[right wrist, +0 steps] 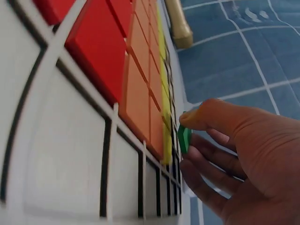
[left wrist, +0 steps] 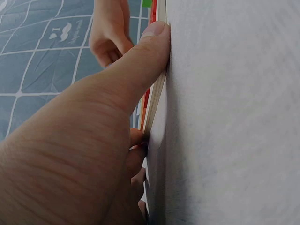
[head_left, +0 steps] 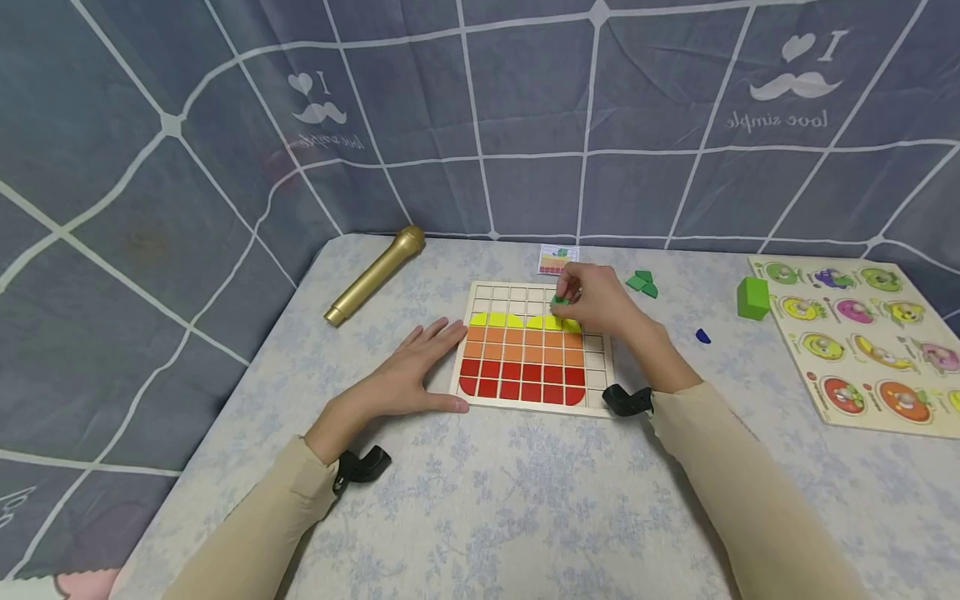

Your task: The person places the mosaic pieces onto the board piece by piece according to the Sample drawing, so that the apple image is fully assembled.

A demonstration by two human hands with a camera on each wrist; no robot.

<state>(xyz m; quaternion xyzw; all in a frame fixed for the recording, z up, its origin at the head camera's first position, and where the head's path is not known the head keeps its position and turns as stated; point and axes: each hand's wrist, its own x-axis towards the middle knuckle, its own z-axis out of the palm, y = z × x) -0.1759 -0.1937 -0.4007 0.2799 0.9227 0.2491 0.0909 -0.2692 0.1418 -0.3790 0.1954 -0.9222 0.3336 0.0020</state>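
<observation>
A wooden grid board (head_left: 597, 367) lies flat on the table, with red tiles (head_left: 510, 389) in its near rows, orange tiles (head_left: 525, 343) above them and yellow tiles (head_left: 491, 319) further back. My right hand (head_left: 600, 302) pinches a small green tile (right wrist: 184, 137) between thumb and fingers over the board's far right part. With fingers spread and straight, my left hand (head_left: 401, 375) rests against the board's left side; its thumb touches the near edge in the left wrist view. Several loose green tiles (head_left: 642, 283) lie right of the right hand.
Behind the board is a small pattern card (head_left: 553, 257). A gold microphone (head_left: 375, 275) lies at the back left. To the right are a dark blue half-round piece (head_left: 702, 336), a green block (head_left: 753, 298) and a fruit puzzle board (head_left: 870, 342). A patterned curtain (head_left: 525, 108) hangs behind the table.
</observation>
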